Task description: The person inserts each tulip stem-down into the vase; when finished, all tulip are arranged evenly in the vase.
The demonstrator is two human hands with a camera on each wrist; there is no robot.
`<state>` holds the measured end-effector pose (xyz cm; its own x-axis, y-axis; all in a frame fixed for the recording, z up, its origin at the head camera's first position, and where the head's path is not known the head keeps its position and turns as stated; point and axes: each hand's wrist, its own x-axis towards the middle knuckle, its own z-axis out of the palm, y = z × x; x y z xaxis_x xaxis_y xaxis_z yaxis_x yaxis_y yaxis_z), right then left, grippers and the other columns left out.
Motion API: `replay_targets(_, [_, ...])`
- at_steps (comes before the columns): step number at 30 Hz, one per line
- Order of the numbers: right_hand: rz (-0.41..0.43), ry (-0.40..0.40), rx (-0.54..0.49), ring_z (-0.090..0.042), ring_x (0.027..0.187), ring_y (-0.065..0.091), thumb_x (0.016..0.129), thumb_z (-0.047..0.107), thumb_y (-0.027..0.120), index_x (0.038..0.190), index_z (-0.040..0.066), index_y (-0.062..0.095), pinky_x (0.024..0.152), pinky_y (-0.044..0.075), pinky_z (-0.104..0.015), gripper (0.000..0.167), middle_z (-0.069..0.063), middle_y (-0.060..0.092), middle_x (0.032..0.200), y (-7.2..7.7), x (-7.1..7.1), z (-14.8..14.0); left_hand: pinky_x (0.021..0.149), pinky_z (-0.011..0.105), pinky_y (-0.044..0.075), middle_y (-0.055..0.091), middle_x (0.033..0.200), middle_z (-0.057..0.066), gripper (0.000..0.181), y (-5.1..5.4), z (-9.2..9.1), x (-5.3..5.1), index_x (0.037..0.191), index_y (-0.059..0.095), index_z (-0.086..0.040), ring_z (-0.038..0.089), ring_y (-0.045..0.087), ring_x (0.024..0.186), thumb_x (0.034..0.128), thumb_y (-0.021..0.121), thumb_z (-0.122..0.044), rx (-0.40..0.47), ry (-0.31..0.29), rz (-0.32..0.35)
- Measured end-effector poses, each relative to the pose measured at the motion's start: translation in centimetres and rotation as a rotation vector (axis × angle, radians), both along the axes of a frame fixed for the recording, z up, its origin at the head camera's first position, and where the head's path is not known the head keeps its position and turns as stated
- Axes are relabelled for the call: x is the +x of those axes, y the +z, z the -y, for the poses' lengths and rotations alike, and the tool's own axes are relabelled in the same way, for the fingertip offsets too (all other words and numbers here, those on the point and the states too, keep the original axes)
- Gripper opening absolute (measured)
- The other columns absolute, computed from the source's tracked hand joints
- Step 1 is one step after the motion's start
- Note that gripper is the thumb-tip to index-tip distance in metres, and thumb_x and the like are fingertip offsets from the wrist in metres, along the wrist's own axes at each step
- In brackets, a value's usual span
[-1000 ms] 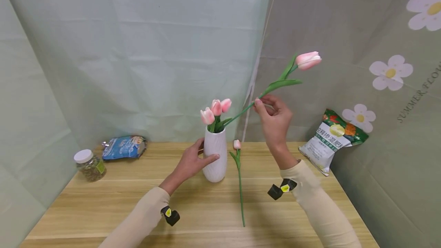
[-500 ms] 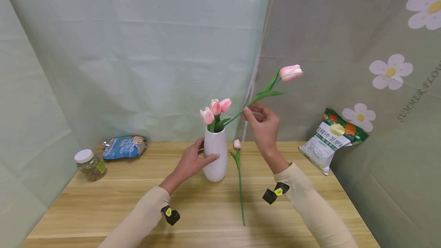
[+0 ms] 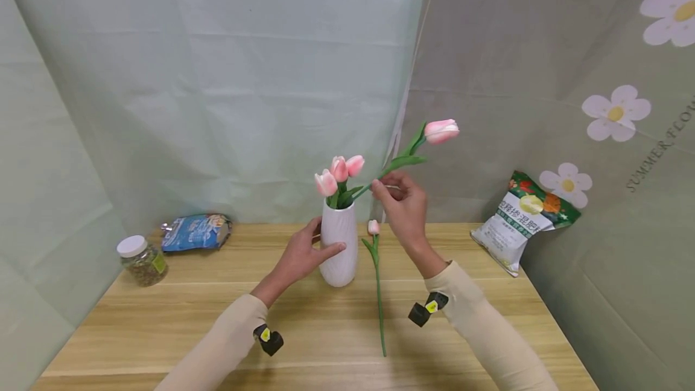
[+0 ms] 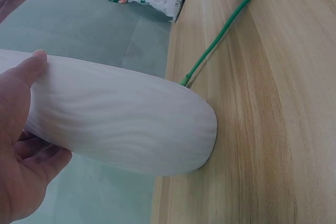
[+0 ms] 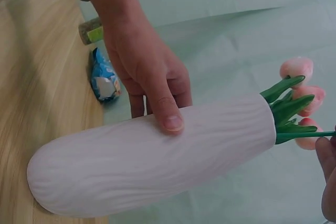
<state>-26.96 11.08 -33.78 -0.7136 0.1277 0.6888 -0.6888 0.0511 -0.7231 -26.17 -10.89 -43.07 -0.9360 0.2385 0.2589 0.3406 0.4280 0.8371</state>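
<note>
A white ribbed vase (image 3: 339,252) stands upright on the table, three pink tulips (image 3: 339,170) in its mouth. The left hand (image 3: 306,252) holds the vase from its left side, thumb across the front, as the left wrist view also shows at the vase wall (image 4: 121,114). The right hand (image 3: 404,207) pinches the green stem of another tulip (image 3: 441,131), which leans up to the right; its lower stem (image 5: 310,134) enters the vase mouth in the right wrist view. The stem's lower end is hidden inside. One more tulip (image 3: 379,282) lies on the table right of the vase.
On the table's left are a lidded jar (image 3: 143,261) and a blue packet (image 3: 196,233). A green and white bag (image 3: 521,222) leans by the right wall. Fabric sheets (image 3: 250,77) hang behind the wooden table (image 3: 304,343).
The right hand has moved down and to the left with its tulip, whose stem has slid further into the vase. The left hand and vase have stayed in place.
</note>
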Motion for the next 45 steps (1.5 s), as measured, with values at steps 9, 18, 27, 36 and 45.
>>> replay_targets(9, [0.053, -0.003, 0.078, -0.01, 0.075, 0.072, 0.092, 0.004, 0.076, 0.098, -0.004, 0.067, 0.068, 0.064, -0.027, 0.014, -0.021, 0.074, 0.09, -0.7, -0.2, 0.7, 0.11, 0.053, 0.049, 0.057, 0.143, 0.018, 0.084, -0.1, 0.1, -0.1, 0.151, 0.043, -0.004, 0.033, 0.056, 0.132, 0.0877, 0.08, -0.045, -0.002, 0.0, 0.018])
replay_targets(18, [0.093, -0.044, 0.191, -0.029, 0.084, 0.074, 0.091, 0.011, 0.079, 0.103, 0.001, 0.071, 0.074, 0.064, -0.036, 0.018, -0.016, 0.076, 0.095, -1.3, -0.4, 0.9, 0.109, 0.049, 0.051, 0.058, 0.142, 0.017, 0.083, -0.2, 0.1, -0.2, 0.151, 0.044, -0.005, 0.032, 0.057, 0.131, 0.0877, 0.08, -0.045, -0.009, 0.001, 0.003])
replay_targets(27, [0.109, -0.025, 0.29, -0.025, 0.092, 0.074, 0.091, 0.014, 0.078, 0.102, 0.002, 0.075, 0.079, 0.065, -0.043, 0.016, -0.012, 0.076, 0.098, -1.6, -0.8, 0.8, 0.109, 0.048, 0.051, 0.058, 0.142, 0.015, 0.083, -0.2, 0.1, -0.2, 0.151, 0.044, -0.007, 0.03, 0.057, 0.132, 0.0878, 0.08, -0.047, -0.016, 0.004, 0.009])
replay_targets(36, [0.124, -0.022, 0.302, -0.025, 0.093, 0.075, 0.091, 0.013, 0.078, 0.099, 0.003, 0.075, 0.079, 0.064, -0.047, 0.013, -0.012, 0.077, 0.096, -1.7, -0.7, 1.1, 0.109, 0.048, 0.05, 0.058, 0.143, 0.014, 0.082, -0.1, 0.1, -0.1, 0.151, 0.043, -0.008, 0.029, 0.056, 0.132, 0.0884, 0.079, -0.048, -0.012, 0.001, 0.017])
replay_targets(45, [0.127, -0.005, 0.335, -0.024, 0.096, 0.075, 0.095, 0.013, 0.074, 0.102, 0.004, 0.072, 0.082, 0.064, -0.039, 0.012, -0.01, 0.076, 0.1, -1.7, -0.7, 1.6, 0.109, 0.047, 0.051, 0.058, 0.142, 0.014, 0.082, -0.1, 0.1, -0.1, 0.151, 0.043, -0.008, 0.029, 0.056, 0.132, 0.0885, 0.079, -0.047, -0.011, 0.002, 0.009])
